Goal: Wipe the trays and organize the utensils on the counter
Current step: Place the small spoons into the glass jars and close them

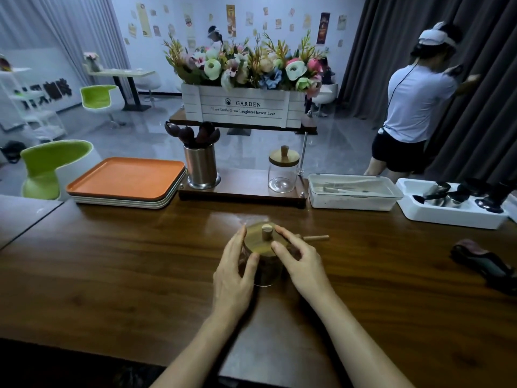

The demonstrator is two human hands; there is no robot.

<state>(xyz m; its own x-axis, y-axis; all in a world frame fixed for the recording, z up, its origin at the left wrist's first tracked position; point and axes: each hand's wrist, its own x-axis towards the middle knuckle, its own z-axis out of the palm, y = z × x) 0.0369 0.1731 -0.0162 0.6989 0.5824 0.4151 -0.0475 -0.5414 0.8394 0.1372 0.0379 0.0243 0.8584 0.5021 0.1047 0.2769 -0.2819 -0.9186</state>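
A glass jar with a round wooden lid [261, 240] stands on the dark wooden counter [126, 261], in the middle. My left hand [237, 271] wraps the jar's left side. My right hand [300, 263] rests its fingers on the lid's right edge. A thin wooden stick [317, 238] pokes out to the right behind the jar. At the back left lies a stack of trays with an orange tray [126, 179] on top. A steel cup of dark wooden spoons [201, 163] and an empty glass jar with a wooden lid [283, 170] stand on a low wooden stand.
A lidded white cutlery box [354, 191] and a white tray of metal utensils [453, 201] sit at the back right. A dark cloth [484, 261] lies at the counter's right. A flower box [243, 106] stands behind. A person stands at the right by the curtain.
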